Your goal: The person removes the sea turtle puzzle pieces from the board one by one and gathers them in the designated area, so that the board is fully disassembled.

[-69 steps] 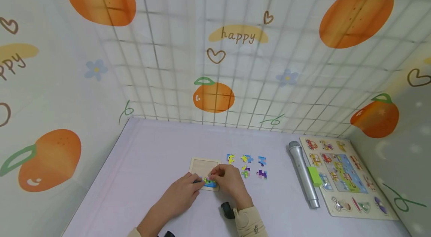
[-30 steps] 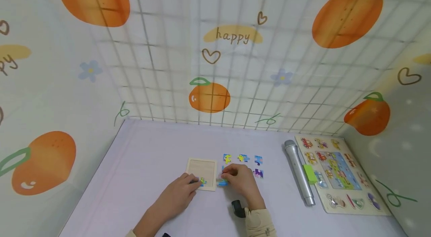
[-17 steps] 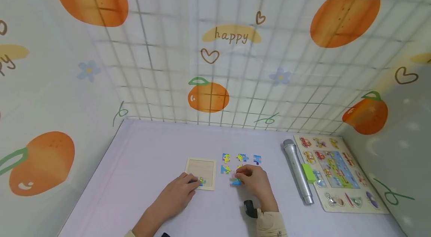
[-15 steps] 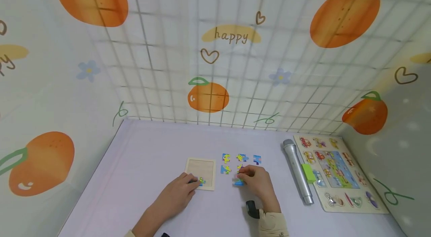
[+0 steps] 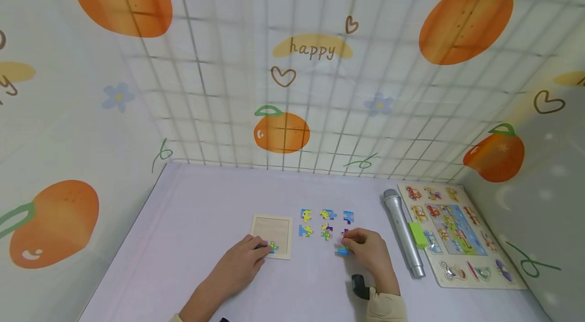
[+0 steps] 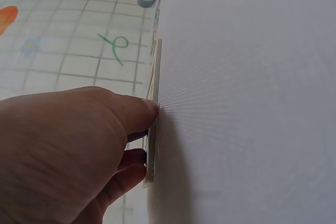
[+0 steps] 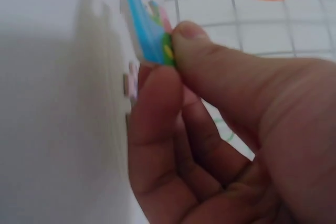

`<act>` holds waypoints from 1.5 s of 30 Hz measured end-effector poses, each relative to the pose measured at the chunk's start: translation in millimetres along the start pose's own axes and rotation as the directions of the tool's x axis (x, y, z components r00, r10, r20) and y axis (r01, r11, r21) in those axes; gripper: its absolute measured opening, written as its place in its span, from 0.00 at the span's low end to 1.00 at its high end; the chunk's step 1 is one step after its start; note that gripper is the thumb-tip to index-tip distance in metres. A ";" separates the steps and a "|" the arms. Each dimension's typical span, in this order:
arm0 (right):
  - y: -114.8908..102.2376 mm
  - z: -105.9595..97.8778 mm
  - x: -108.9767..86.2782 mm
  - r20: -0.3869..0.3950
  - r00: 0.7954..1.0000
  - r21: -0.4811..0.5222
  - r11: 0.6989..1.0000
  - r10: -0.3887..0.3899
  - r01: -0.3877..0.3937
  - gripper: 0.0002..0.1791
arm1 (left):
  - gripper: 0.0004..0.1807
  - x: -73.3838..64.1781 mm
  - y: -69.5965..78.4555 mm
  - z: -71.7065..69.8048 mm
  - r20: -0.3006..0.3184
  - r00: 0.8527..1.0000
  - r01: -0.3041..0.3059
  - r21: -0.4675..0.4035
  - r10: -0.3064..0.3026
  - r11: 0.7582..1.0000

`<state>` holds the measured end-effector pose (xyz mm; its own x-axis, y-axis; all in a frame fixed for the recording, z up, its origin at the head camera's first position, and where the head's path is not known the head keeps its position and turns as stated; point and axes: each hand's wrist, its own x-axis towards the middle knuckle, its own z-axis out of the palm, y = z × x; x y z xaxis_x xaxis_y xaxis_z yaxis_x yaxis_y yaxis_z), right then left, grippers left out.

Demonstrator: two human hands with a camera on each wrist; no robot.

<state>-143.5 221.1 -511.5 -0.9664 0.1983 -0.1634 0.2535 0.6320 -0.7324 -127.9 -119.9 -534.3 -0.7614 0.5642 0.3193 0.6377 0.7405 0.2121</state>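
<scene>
My right hand [image 5: 367, 251] pinches a blue-and-green jigsaw puzzle piece [image 5: 342, 250] between thumb and fingers, just right of the loose pieces. In the right wrist view the puzzle piece [image 7: 146, 30] stands tilted at the fingertips, above the table. My left hand [image 5: 242, 261] holds the lower left of a small square wooden puzzle tray [image 5: 290, 233]. The left wrist view shows the thumb on the tray's near edge and the fingers over its inside. A green-and-blue puzzle piece [image 5: 273, 246] lies in the tray, partly hidden by the left fingers.
Several loose puzzle pieces [image 5: 326, 214] lie in two rows between tray and right hand. To the right are a silver microphone [image 5: 404, 233], a lime-green block [image 5: 418, 235] and a large wooden picture board [image 5: 461, 230]. A printed curtain over a grid backs the table.
My right hand has lifted the blue-and-green puzzle piece out of the tray and carried it rightward past the loose pieces. The left hand stays on the tray; the head view has shifted slightly.
</scene>
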 end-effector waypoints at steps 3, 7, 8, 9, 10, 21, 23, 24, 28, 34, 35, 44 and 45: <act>6.3 -2.7 1.3 0.001 1.000 -0.013 1.000 0.016 -0.016 0.05 | 0.13 -0.2 -0.6 2.2 -0.004 1.000 0.002 0.000 -0.002 1.000; 11.2 -5.8 1.9 -0.002 0.999 -0.021 0.999 0.040 -0.040 0.08 | 0.12 -0.3 -1.0 3.6 -0.004 1.000 0.005 0.001 -0.005 1.000; 11.9 -6.4 1.8 -0.003 0.999 -0.022 0.999 0.042 -0.042 0.09 | 0.12 -0.5 -0.9 3.4 -0.003 1.000 0.007 0.002 -0.007 1.000; 12.6 -7.0 1.7 -0.006 0.999 -0.025 0.999 0.044 -0.044 0.10 | 0.13 -0.7 -0.7 3.2 0.000 1.000 0.009 0.001 -0.009 1.000; 13.2 -7.4 1.5 -0.009 0.999 -0.025 0.999 0.045 -0.045 0.11 | 0.13 -0.9 -0.5 3.0 0.003 1.000 0.012 -0.002 -0.012 1.000; 17.1 -6.9 3.1 -0.015 0.999 -0.034 0.999 0.043 -0.043 0.13 | 0.12 -2.0 0.1 3.1 -0.031 0.999 0.018 -0.016 -0.019 1.000; 17.3 -6.1 3.8 -0.017 0.999 -0.049 0.998 0.033 -0.034 0.12 | 0.12 -1.7 -0.5 4.0 -0.040 0.999 0.014 -0.012 -0.015 1.000; 17.5 -5.8 3.9 -0.019 0.999 -0.057 0.998 0.032 -0.033 0.12 | 0.12 -1.5 -0.7 4.4 -0.040 0.999 0.014 -0.009 -0.014 1.000; 18.2 -4.7 4.4 -0.025 1.000 -0.087 0.996 0.010 -0.012 0.12 | 0.12 -1.0 -1.2 5.7 -0.033 0.999 0.021 -0.006 -0.021 1.000; 17.7 -5.0 3.0 -0.033 0.999 -0.114 0.993 -0.005 0.001 0.12 | 0.12 -0.1 -1.7 6.7 -0.037 0.999 0.030 -0.016 -0.031 0.999; 17.5 -5.0 2.8 -0.035 0.999 -0.119 0.993 -0.004 0.000 0.12 | 0.11 -0.1 -1.8 6.6 -0.038 0.999 0.031 -0.018 -0.032 0.999; 15.1 -5.4 1.8 -0.040 0.999 -0.149 0.989 -0.018 0.011 0.13 | 0.12 0.2 -3.6 7.7 -0.075 0.997 0.009 -0.037 -0.012 0.999; 15.2 -5.3 2.0 -0.041 0.999 -0.151 0.988 -0.026 0.019 0.13 | 0.12 0.3 -3.4 7.4 -0.079 0.997 0.014 -0.050 -0.018 0.999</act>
<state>-141.4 235.0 -519.4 -0.9701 0.2126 -0.1172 0.2383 0.7417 -0.6269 -131.1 -119.6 -541.8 -0.7610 0.5200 0.3878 0.6320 0.7292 0.2625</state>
